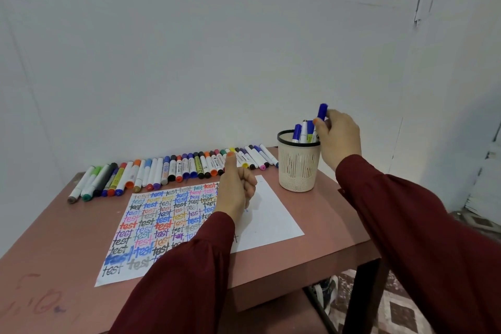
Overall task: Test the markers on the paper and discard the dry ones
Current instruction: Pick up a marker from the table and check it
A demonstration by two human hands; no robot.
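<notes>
Nearest me, my left sleeve (184, 266) crosses the paper (271, 219) and hides part of its rows of coloured "test" words. My left hand (235, 192) is above the sheet, curled into a fist with the thumb up and nothing in it that I can see. Further right, my right hand (339, 138) pinches a blue-capped marker (322, 111) just over the mesh cup (298, 171) — other pens stand inside it — and a long row of capped markers (173, 171) lies along the far edge of the table (54, 238).

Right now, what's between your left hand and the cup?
Head view: only paper's blank corner and bare table separate left hand from cup; right hand holds a marker.
</notes>
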